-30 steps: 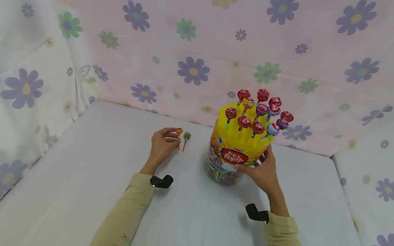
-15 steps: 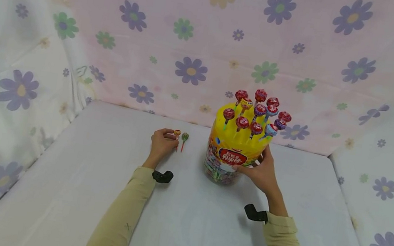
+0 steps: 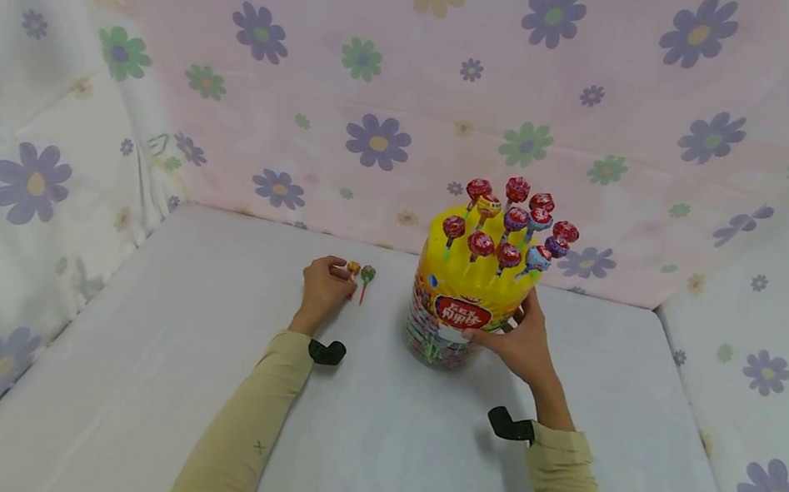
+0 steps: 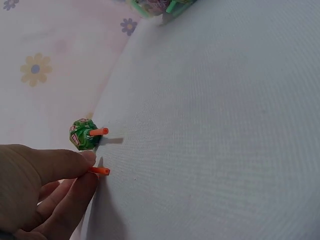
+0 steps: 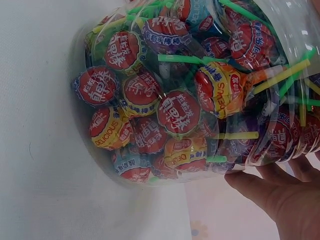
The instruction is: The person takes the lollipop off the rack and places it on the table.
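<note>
My left hand [image 3: 324,291] pinches an orange-wrapped lollipop [image 3: 354,267] over the left-middle of the table. In the left wrist view, thumb and finger close on its orange stick [image 4: 100,171], while the wrapped head is hidden. Just right of it a green-wrapped lollipop [image 3: 368,273] lies on the cloth, its stick pointing toward the person. A big clear jar [image 3: 437,346] with a yellow top [image 3: 488,280] stands right of centre. My right hand [image 3: 528,345] holds the jar's right side, thumb across the front near the red label [image 3: 462,313].
Several lollipops [image 3: 480,245] stand upright in the jar's top, and many more fill the jar [image 5: 178,112]. White cloth covers the table [image 3: 374,445]. Flowered curtains [image 3: 296,81] hang close behind it and at both sides.
The orange lollipop has dropped slightly and sits a little closer beside the green one. The right hand and the jar hold their place; the head view has shifted slightly.
</note>
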### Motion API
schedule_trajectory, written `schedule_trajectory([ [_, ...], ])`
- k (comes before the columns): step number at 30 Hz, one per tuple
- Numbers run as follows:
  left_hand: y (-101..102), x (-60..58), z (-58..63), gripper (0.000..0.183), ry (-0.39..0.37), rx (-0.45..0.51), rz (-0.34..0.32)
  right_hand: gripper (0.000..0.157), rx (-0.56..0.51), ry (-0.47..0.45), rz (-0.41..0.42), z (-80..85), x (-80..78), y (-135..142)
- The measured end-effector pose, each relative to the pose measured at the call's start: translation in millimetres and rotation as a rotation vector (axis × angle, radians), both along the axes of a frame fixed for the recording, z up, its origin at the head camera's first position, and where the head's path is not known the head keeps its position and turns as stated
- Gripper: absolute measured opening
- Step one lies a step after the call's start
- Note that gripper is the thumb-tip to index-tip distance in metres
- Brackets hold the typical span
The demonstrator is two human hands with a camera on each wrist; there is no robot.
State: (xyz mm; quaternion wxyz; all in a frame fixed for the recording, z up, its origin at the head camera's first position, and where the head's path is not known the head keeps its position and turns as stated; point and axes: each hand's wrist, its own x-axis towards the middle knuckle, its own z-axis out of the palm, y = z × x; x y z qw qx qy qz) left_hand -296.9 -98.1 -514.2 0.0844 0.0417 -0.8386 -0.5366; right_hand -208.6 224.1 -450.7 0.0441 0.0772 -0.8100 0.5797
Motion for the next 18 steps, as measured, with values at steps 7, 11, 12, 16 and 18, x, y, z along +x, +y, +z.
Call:
schedule_trajectory([
  [7, -1, 3.7, 8.6, 0.046, 0.053, 0.033, -0.007, 0.088, -0.006, -0.011, -0.001, 0.7, 1.6, 0],
  [11, 0, 7.9, 24.3, 0.043, 0.109, 0.071, -0.064, 0.088, -0.007, -0.012, 0.004, -0.6, 1.6, 0],
  [12, 0, 9.4, 30.0, 0.041, 0.131, 0.085, -0.086, 0.088, -0.008, -0.009, 0.005, -0.8, 1.3, 0],
  [16, 9, 17.9, 57.6, 0.036, 0.232, 0.175, -0.187, 0.087, -0.011, -0.001, 0.01, -1.4, 0.3, 0],
  [18, 16, 24.4, 74.1, 0.035, 0.291, 0.223, -0.237, 0.086, -0.013, 0.0, 0.012, -1.3, -0.1, 0],
])
